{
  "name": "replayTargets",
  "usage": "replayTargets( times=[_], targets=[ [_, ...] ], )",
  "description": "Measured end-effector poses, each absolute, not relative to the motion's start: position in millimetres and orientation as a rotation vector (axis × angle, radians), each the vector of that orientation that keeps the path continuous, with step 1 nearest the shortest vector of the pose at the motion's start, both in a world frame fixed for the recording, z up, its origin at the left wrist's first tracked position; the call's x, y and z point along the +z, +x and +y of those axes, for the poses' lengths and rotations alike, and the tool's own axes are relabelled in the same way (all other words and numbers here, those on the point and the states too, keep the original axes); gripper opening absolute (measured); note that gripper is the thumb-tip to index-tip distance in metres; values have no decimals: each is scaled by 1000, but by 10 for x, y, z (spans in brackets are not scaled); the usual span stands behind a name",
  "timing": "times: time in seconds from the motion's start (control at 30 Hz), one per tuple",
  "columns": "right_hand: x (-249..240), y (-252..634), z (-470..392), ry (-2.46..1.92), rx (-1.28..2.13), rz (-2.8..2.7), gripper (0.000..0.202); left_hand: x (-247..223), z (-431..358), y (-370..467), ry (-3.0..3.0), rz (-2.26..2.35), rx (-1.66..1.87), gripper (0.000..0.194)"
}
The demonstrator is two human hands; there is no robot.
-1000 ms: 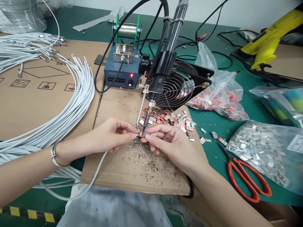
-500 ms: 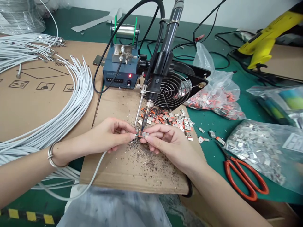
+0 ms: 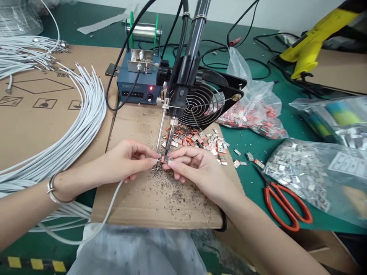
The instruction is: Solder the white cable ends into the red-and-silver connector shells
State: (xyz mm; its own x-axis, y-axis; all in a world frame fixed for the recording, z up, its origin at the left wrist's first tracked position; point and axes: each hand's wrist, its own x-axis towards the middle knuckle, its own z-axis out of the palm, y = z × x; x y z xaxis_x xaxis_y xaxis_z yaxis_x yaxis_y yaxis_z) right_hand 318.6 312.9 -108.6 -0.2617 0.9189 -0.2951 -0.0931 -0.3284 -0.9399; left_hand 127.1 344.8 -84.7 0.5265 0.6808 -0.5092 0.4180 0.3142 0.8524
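Between thumb and fingers, my left hand point(image 3: 133, 162) pinches the end of a white cable point(image 3: 112, 204), whose length hangs down over the cardboard's front edge. My right hand point(image 3: 192, 164) pinches a small silver and orange USB connector point(image 3: 169, 159). Cable end and connector meet under the tip of a soldering iron point(image 3: 171, 135), which is clamped on a stand and points downward. A thin metal solder feed tube point(image 3: 160, 133) comes down just left of the iron and ends beside the cable tip. Fingertips partly hide the joint.
A blue solder feeder point(image 3: 139, 86) carries a solder spool point(image 3: 143, 32). Beside it stands a black fan point(image 3: 197, 105). Loose USB connectors point(image 3: 213, 145) lie on the cardboard point(image 3: 129, 206). White cables point(image 3: 86, 126) are bundled at left; red-handled scissors point(image 3: 286, 206) and bags of connectors point(image 3: 298, 172) at right.
The whole view has shifted slightly, so everything appears a little further left and up. Both hands keep the same grips at the iron tip.
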Motion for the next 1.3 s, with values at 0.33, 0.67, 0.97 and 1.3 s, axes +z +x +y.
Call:
replayTargets(
  times=[0.33, 0.67, 0.97, 1.3],
  targets=[
    [-1095, 3189, 3137, -1184, 1697, -1127, 18, -888, 3447, 1246, 1334, 1008, 260, 18],
    [-1087, 3179, 3134, -1203, 1655, -1175, 16, -870, 3415, 1281, 1337, 1065, 296, 17],
    [-1079, 3182, 3141, -1219, 1666, -1187, 16, -933, 3414, 1326, 1441, 1113, 410, 10],
    [-1098, 3212, 3165, -1177, 1715, -1141, 14, -931, 3396, 1319, 1516, 1160, 394, 8]
  ],
)
